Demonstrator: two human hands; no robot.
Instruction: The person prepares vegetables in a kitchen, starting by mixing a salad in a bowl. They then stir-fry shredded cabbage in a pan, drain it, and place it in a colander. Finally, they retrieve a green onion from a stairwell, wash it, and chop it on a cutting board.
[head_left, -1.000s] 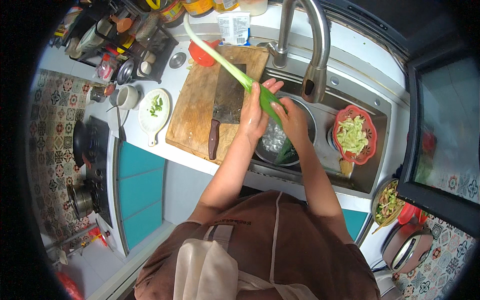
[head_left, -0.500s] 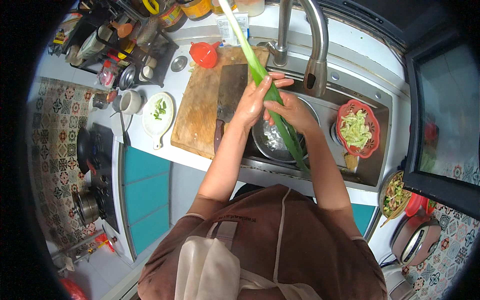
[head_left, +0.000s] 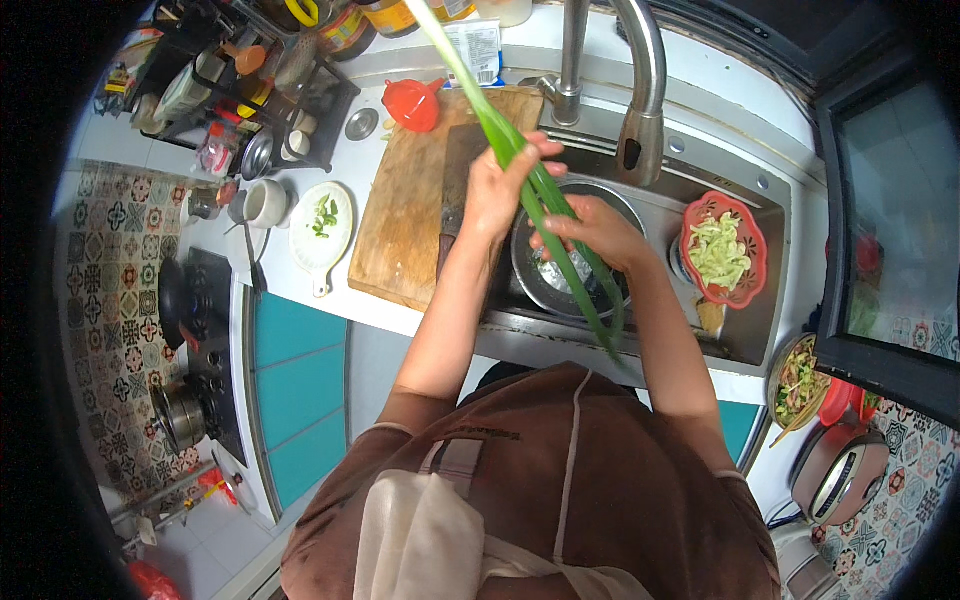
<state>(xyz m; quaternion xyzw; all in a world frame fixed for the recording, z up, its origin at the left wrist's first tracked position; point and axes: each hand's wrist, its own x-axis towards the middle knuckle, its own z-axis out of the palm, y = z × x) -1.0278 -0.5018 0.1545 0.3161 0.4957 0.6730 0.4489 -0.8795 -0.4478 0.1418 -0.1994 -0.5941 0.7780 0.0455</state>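
A long green onion (head_left: pixel 477 98), white at its far end and green toward me, slants across the sink's left side. My left hand (head_left: pixel 502 185) is wrapped round it where the leaves begin to part. Lower down, my right hand (head_left: pixel 598 230) has its fingers closed on one of the leaves. The leaves hang apart over a round metal basin (head_left: pixel 522 255) with water in it, their tips reaching the sink's near edge. Beside my left wrist lies a cleaver (head_left: pixel 460 170) on the wooden cutting board (head_left: pixel 395 230), partly hidden by my forearm.
A red colander (head_left: pixel 757 240) of pale green slices sits at the sink's right. Above the basin stands the faucet (head_left: pixel 641 140). Left of the board are a white dish (head_left: pixel 322 260) with chopped green bits and a red funnel (head_left: pixel 412 105). A dark-framed window (head_left: pixel 890 370) juts in at right.
The green onion's white end has swung left. Its leaves, together before, are now spread apart between my hands. My right hand has moved slightly down and right along the leaves.
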